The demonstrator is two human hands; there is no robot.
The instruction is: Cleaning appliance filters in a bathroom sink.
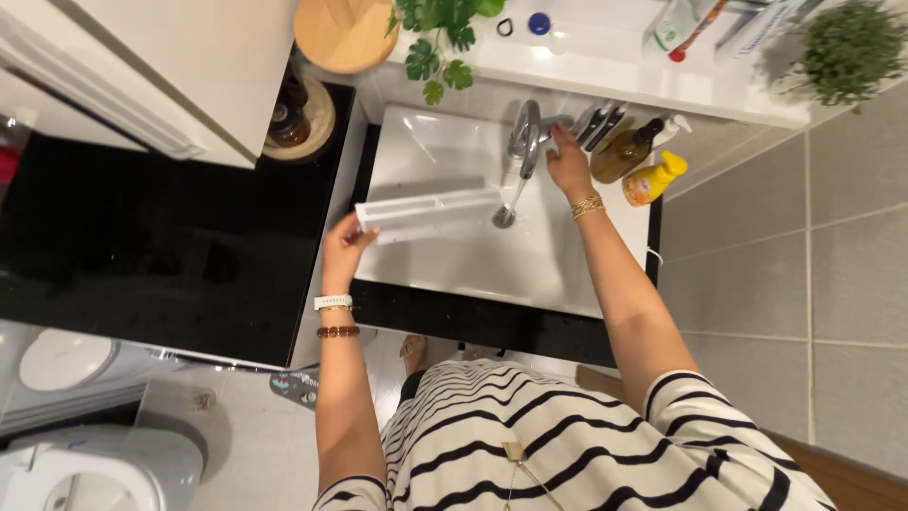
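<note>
My left hand (pixel 346 246) grips the near end of a long white plastic tray (pixel 430 208) with narrow slots and holds it level over the white sink basin (pixel 445 151). The tray's far end lies under the spout of the chrome faucet (pixel 523 142). My right hand (pixel 567 163) rests on the faucet handle at the back of the basin. A gold bracelet sits on my right wrist; a white band and a brown bead bracelet are on the left.
A brown pump bottle (pixel 624 151) and a yellow bottle (pixel 653 180) stand right of the faucet. A white shelf (pixel 605 66) carries a leafy plant (pixel 440 38) and a round green plant (pixel 846 47). A black counter (pixel 161 246) lies left; a toilet (pixel 85 468) is lower left.
</note>
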